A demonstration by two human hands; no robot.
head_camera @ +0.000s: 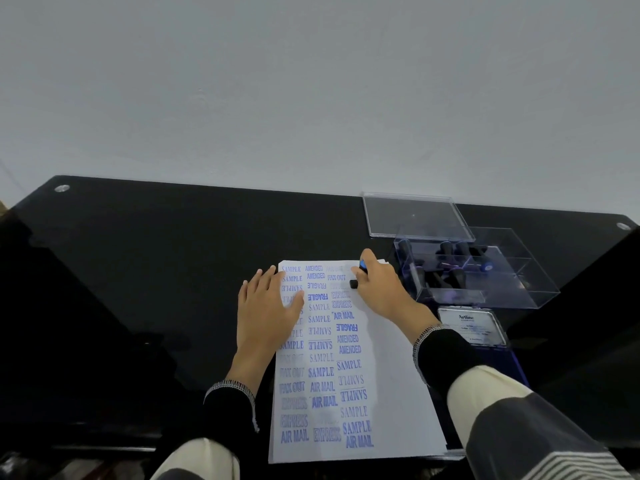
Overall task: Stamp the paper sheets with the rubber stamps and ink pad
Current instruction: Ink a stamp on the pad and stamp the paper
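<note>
Since 3 columns of blue marks already fill the left and middle of the top paper sheet (388,375), with its right strip blank, I'd judge this sheet mostly done. More sheets show beneath; count unclear. 1 ink pad (473,328) sits just right of the stack. Left hand (268,306) lies flat, fingers straight, pinning the paper. Right hand (375,284) grips 1 stamp (358,274) at the top edge. Beyond, 1 clear box (485,275) holds roughly 6 stamps; its 1 lid (415,216) lies behind.
</note>
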